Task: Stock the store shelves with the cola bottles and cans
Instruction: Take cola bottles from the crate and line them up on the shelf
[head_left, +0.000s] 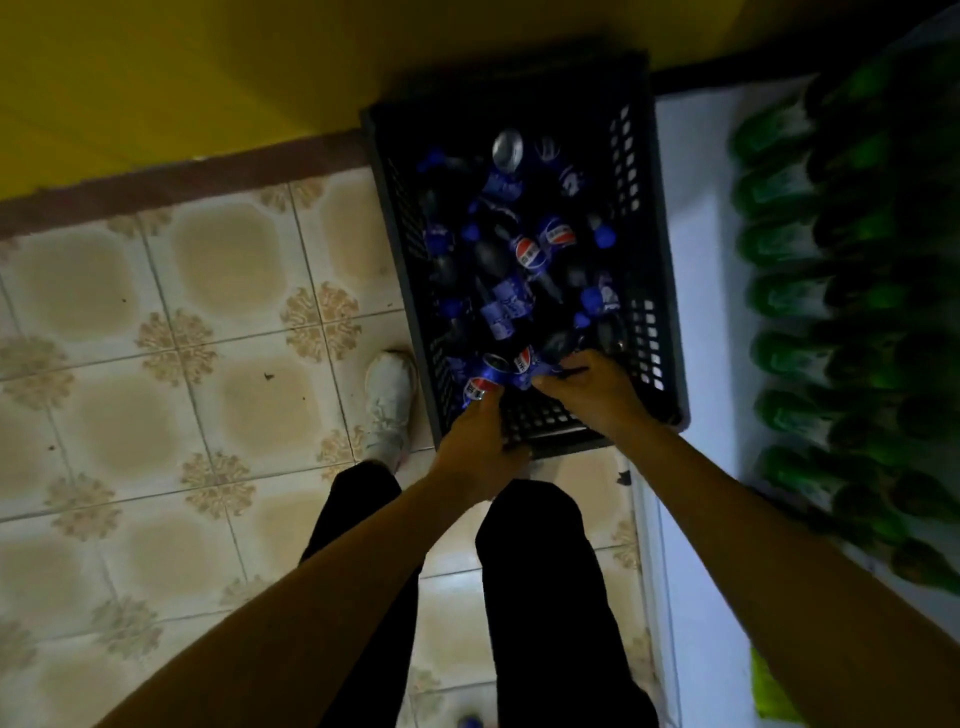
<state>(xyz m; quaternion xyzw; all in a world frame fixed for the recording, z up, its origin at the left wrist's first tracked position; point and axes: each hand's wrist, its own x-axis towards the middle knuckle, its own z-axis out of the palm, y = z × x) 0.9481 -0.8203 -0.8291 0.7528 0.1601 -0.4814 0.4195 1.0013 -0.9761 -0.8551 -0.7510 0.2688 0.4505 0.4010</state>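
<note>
Black plastic makes up the crate on the tiled floor, and it is full of cola bottles and cans lying loose. This looks like the picking-up step. At the near end of the crate the left hand has its fingers curled round a blue can, and the right hand grasps a second drink touching that can; whether it is a can or a bottle I cannot tell. The next move likely calls for lifting both clear of the pile and turning right to the white shelf, where green bottles already stand in rows. The red, white and blue Pepsi globe shows on several cans and labels; the lettering is too blurred to read.
</note>
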